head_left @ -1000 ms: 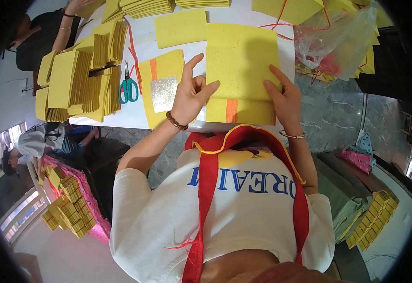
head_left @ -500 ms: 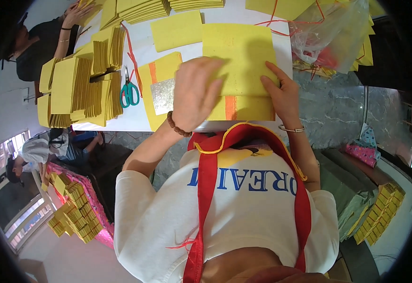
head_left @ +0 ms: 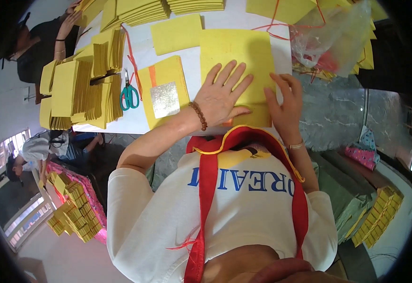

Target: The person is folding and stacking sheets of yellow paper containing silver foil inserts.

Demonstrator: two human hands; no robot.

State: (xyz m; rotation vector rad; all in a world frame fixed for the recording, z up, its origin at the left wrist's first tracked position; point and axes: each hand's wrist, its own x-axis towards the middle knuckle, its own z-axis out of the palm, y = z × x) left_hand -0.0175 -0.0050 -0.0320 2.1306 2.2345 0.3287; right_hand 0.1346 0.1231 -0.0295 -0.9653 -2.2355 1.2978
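A large yellow paper sheet (head_left: 236, 47) lies at the near right of the table. My left hand (head_left: 222, 96) is flat on its lower part, fingers spread, covering most of an orange band near the sheet's bottom edge. My right hand (head_left: 285, 101) is at the sheet's right edge with thumb and fingers apart; its fingertips touch the edge. To the left lies a yellow paper piece (head_left: 170, 73) with an orange strip and a silver foil square (head_left: 165, 99). Beyond it rests a plain yellow sheet (head_left: 176, 34).
Teal-handled scissors (head_left: 129, 96) and red string (head_left: 132, 59) lie beside stacked folded yellow paper (head_left: 66, 87). More stacks (head_left: 140, 12) stand at the far edge. A clear plastic bag (head_left: 326, 45) is at the far right. A co-worker (head_left: 45, 45) works at the far left; another person (head_left: 45, 148) sits behind.
My left hand has moved right and flattened onto the large sheet. My right hand has slid slightly toward me along the edge. The large sheet has shifted a little toward me.
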